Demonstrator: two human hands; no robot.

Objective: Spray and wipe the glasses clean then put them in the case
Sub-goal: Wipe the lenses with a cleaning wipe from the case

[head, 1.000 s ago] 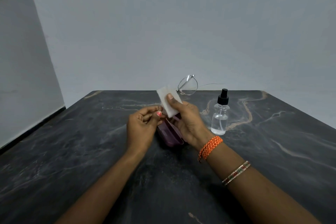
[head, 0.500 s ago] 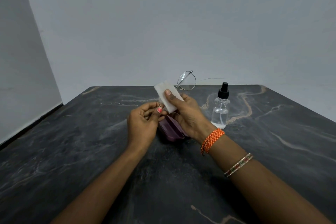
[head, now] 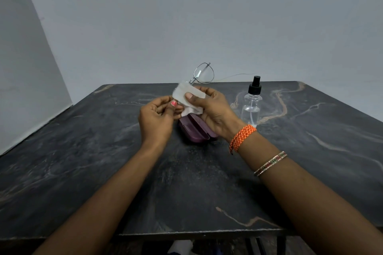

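**Both hands on cloth and glasses, above open case**

Near edge: table (head: 87,172), dark marble, both forearms reaching in over it. Right forearm has two thin bangles (head: 270,163); orange braided band (head: 242,136) at the wrist.

Left hand (head: 155,119): fingers curled, thumb with pink nail pinching at the lower left edge of the cloth (head: 189,99). Whether it also has part of the frame under the cloth — cannot tell, hidden.

Right hand (head: 213,109): gripping the cloth, thumb pressed flat on its front, other fingers wrapped behind. Cloth is white, folded, sits between the two hands, touching both.

Glasses (head: 204,73): held up off the table, thin metal frame. One lens sticks out above the cloth, just past the right fingertips; the other lens is covered by the cloth. One temple arm runs out to the right, away from the hands, thin and hard to trace.

Case (head: 193,130): purple, lying open on the table directly below and between the hands, partly covered by the right palm.

Bottle (head: 251,105): clear, black spray top, upright on the table, just right of the right hand, not touched. Low level of clear liquid.

Beyond: plain grey wall.
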